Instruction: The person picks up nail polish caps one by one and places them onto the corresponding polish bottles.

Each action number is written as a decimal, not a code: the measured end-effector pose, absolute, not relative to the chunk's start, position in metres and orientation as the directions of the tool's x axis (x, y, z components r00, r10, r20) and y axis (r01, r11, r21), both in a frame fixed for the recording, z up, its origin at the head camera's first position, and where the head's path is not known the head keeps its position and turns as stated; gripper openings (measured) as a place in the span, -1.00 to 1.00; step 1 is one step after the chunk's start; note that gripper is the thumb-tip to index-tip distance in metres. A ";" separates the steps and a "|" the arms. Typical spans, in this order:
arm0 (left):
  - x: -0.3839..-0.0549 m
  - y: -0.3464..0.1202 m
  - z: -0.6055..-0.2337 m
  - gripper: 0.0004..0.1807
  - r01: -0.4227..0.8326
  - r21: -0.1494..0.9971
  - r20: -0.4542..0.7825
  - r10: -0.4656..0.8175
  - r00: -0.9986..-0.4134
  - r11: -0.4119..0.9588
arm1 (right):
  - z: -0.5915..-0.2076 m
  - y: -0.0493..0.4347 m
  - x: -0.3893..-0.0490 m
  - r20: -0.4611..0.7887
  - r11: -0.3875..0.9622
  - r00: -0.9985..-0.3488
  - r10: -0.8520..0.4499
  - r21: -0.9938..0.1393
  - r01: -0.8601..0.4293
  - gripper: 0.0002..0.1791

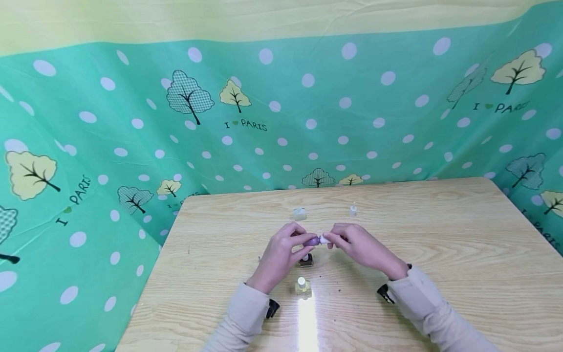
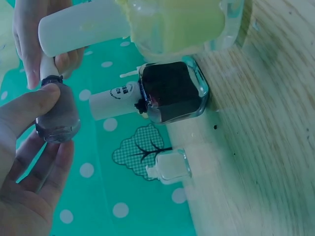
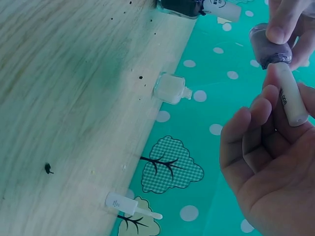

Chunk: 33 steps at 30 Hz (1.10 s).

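Woodgrain tabletop | dotted green cloth | left grip pinches purple bottle | right grip pinches cap

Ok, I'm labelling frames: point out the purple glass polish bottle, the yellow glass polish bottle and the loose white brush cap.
Purple glass polish bottle (image 1: pixel 312 241): head view, glass body.
Yellow glass polish bottle (image 1: pixel 303 290): head view, glass body.
Loose white brush cap (image 3: pixel 125 204): right wrist view, cap barrel.

green dotted backdrop cloth | tree prints | yellow upper band | wood-grain table | white glare streak
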<state>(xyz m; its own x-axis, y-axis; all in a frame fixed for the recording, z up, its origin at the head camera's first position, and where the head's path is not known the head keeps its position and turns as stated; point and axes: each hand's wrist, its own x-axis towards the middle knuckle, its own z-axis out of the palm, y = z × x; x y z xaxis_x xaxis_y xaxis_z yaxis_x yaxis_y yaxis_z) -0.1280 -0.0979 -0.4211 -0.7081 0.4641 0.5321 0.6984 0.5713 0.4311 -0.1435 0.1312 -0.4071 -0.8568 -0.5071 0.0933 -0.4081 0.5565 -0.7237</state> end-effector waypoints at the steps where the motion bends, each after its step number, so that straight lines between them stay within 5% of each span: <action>1: -0.128 -0.098 -0.422 -0.72 0.701 0.428 0.536 0.464 -0.705 0.571 | -0.408 0.131 -0.144 0.083 0.556 -0.860 -0.504 -0.730 -0.396 -0.60; 12: -0.128 -0.102 -0.422 -0.70 0.675 0.470 0.514 0.446 -0.733 0.569 | -0.405 0.132 -0.138 0.192 0.587 -0.861 -0.471 -0.660 -0.468 -0.68; 23: -0.128 -0.106 -0.421 -0.75 0.642 0.488 0.489 0.425 -0.762 0.591 | -0.410 0.143 -0.133 0.373 0.553 -0.771 -0.516 -0.542 -0.633 -0.68; 33: -0.126 -0.104 -0.421 -0.77 0.647 0.478 0.500 0.421 -0.757 0.594 | -0.411 0.141 -0.134 0.421 0.574 -0.777 -0.469 -0.524 -0.630 -0.86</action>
<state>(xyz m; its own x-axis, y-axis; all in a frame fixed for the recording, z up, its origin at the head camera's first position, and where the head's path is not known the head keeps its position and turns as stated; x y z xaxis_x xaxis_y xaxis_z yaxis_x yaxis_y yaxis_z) -0.1265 -0.1045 -0.4207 -0.7566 0.4215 0.4999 0.6468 0.5943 0.4779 -0.1336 0.1411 -0.4114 -0.7768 -0.4686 0.4208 -0.6298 0.5735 -0.5239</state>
